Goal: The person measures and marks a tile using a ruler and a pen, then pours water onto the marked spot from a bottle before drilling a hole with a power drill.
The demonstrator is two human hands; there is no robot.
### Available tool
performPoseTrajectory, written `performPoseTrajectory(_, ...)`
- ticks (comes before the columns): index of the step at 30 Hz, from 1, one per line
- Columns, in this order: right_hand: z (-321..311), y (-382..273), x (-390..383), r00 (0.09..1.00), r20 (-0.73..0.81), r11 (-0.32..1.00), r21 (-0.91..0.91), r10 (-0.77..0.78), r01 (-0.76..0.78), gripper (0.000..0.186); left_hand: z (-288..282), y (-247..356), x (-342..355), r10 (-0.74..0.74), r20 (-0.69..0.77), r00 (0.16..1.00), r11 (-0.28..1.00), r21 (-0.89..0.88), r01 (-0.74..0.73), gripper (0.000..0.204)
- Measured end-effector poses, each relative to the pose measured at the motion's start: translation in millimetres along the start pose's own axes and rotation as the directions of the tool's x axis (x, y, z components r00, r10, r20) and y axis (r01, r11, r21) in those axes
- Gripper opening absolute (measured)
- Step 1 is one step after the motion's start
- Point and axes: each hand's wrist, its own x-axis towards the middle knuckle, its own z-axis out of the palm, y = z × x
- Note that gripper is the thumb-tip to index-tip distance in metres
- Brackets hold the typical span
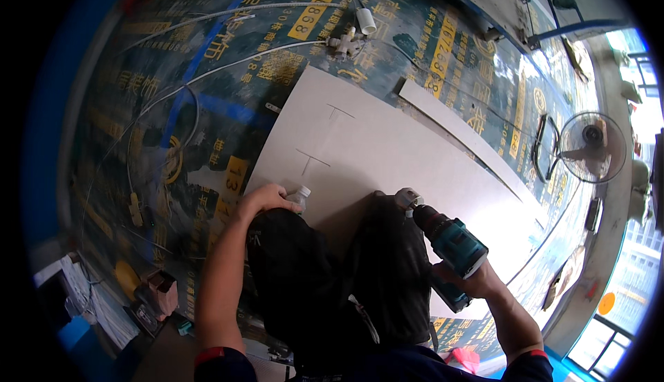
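- The cordless drill [449, 244], teal and black, is in your right hand [470, 282], whose fingers are wrapped tight around its grip; its nose points down at the white board [387, 147] near your knees.
- Your left hand [266, 199] is curled around a small clear plastic bottle [299, 197] at the board's near left edge.
- The white board lies flat on a floor sheet [207, 71] printed in dark green, blue and yellow; two pencilled T-marks [325, 136] show on the board.
- A narrow white strip [463, 133] lies just beside the board's far edge.
- White cables [207, 15] and a pipe fitting [344, 42] lie on the sheet beyond the board.
- A standing fan [591, 147] is at the right, near bright windows [622, 278].
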Motion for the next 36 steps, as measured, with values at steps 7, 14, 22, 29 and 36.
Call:
performPoseTrajectory(7,-2,10,-10,0.998,-0.047,0.991,0.13,0.031,-0.025,0.046,4,-13,-3,-0.03,0.044,0.999,0.998,-0.045,0.032,0.078)
performPoseTrajectory(14,-5,-4,10,0.998,-0.057,0.996,0.093,0.008,-0.003,0.04,10,-25,0,-0.032,0.037,0.999,0.995,-0.098,0.035,0.077)
performPoseTrajectory(22,5,-6,34,0.998,0.038,0.996,-0.067,0.057,-0.055,0.048,19,-39,3,-0.003,0.01,1.0,0.988,-0.158,0.005,0.076)
performPoseTrajectory(29,19,-30,27,0.998,0.005,0.996,-0.072,0.06,-0.059,0.043,8,-12,-23,-0.059,0.016,0.998,0.96,-0.272,0.062,0.07)
performPoseTrajectory(36,43,-22,-6,0.993,-0.115,0.982,-0.186,-0.013,-0.009,0.04,14,-21,-33,-0.019,-0.172,0.985,0.974,-0.225,-0.02,0.068)
